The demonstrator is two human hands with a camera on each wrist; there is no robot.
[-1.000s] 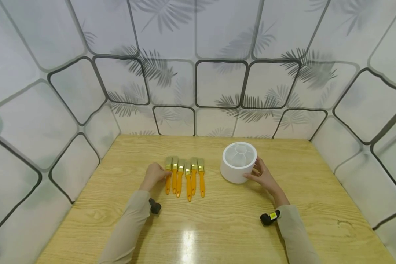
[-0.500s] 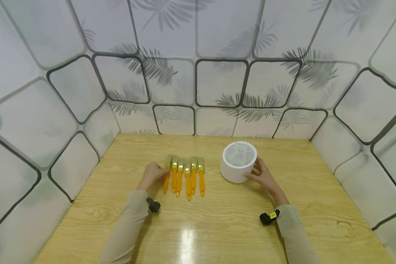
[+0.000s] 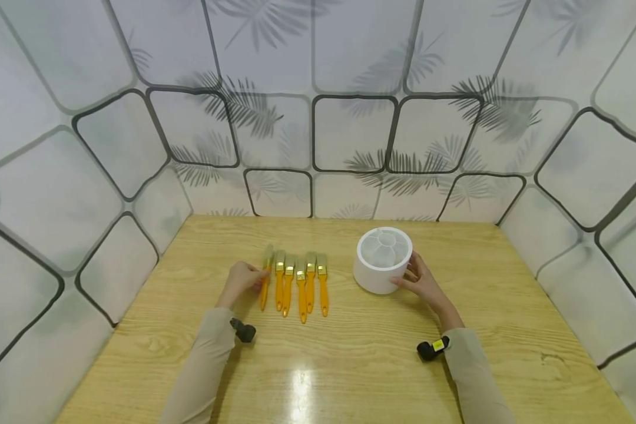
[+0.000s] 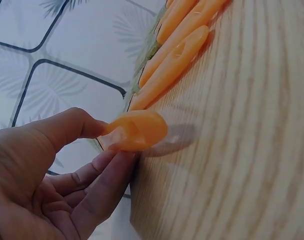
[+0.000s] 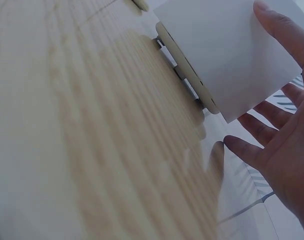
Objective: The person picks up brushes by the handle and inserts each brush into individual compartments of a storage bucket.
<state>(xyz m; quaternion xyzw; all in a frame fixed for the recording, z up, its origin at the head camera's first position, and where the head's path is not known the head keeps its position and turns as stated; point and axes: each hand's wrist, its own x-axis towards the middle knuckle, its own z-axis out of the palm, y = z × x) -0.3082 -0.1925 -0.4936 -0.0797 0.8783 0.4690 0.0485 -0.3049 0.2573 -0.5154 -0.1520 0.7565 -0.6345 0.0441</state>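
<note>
Paintbrush (image 4: 148,129) pinched in left hand (image 3: 242,280); right hand (image 3: 423,285), seemingly relaxed, touches white container (image 3: 375,278).

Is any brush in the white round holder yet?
No, the white round holder shows no brush inside: five brushes lie on the table and the left hand holds the sixth.

Left grip (image 3: 241,279) in a pinch, right grip (image 3: 425,287) loosely spread, both forearms (image 3: 204,359) forward.
</note>
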